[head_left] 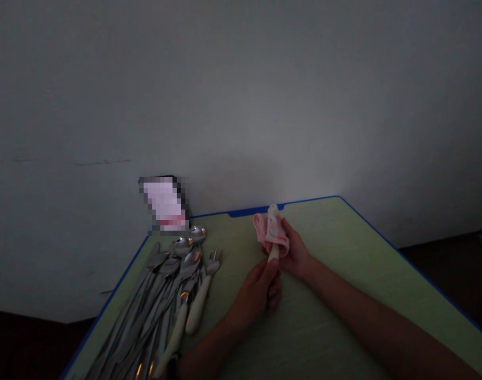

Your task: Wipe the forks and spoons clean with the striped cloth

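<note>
My left hand [260, 290] is closed round the white handle of a piece of cutlery [273, 255], holding it upright near the middle of the green table [344, 253]. My right hand [294, 250] is wrapped round a pink cloth [269, 229] that covers the upper end of that utensil, so its head is hidden. Both hands meet just above the tabletop.
A pile of several spoons, forks and knives [173, 295], some with white handles, lies at the table's left side. A blurred pink-and-white object [164, 205] leans at the back left corner. A grey wall rises behind the blue-edged table; the room is dim.
</note>
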The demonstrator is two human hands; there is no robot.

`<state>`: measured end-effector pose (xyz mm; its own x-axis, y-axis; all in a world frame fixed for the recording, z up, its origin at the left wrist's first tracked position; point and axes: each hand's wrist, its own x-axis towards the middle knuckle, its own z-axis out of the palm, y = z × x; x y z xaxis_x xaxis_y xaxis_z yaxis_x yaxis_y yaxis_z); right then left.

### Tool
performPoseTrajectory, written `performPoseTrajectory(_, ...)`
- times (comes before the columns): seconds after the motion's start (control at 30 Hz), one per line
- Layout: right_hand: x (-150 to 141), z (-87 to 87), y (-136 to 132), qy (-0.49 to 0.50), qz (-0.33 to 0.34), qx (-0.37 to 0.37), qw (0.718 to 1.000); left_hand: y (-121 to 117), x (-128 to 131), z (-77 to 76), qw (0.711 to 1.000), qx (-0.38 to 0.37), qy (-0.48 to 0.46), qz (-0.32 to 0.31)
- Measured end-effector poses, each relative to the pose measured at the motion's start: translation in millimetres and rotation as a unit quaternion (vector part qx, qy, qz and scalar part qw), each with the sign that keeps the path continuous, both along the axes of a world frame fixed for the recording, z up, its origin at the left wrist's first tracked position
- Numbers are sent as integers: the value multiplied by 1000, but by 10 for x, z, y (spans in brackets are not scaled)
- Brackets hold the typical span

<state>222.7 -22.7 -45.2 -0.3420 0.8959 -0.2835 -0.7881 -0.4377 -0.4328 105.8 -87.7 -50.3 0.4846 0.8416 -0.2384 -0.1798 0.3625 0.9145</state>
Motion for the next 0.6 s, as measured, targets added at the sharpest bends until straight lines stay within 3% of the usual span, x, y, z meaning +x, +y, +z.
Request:
performPoseTrajectory(0.33, -15, 20, -32, -36, -10, 31, 999, 2, -4, 67, 1000, -13, -4, 8)
performPoseTrajectory(0.6, 8, 17, -33, -79, 7, 45, 996, 37, 5, 50, 996, -80, -39, -2)
